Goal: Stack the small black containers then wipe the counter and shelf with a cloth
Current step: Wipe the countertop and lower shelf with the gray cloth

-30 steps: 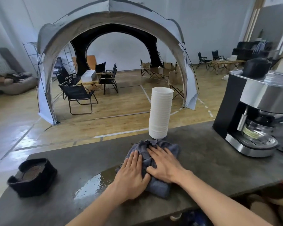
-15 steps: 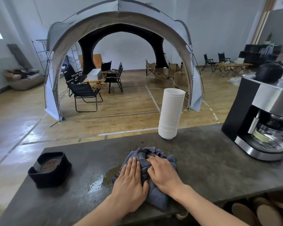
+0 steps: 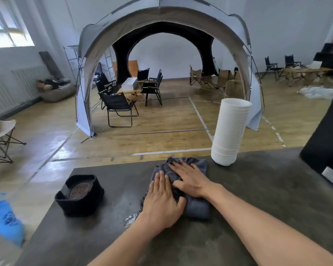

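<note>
A: Both palms flat — left hand (image 3: 162,203) and right hand (image 3: 191,179) press the grey cloth (image 3: 197,207), gripping nothing.
B: Mid-bench (image 3: 258,198), its length running from near edge to far edge!

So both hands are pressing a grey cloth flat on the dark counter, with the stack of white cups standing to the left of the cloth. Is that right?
Not quite. In the head view the stack of white cups stands to the right of the grey cloth, not the left. The rest holds: the left hand and right hand both press it flat on the dark counter.
</note>
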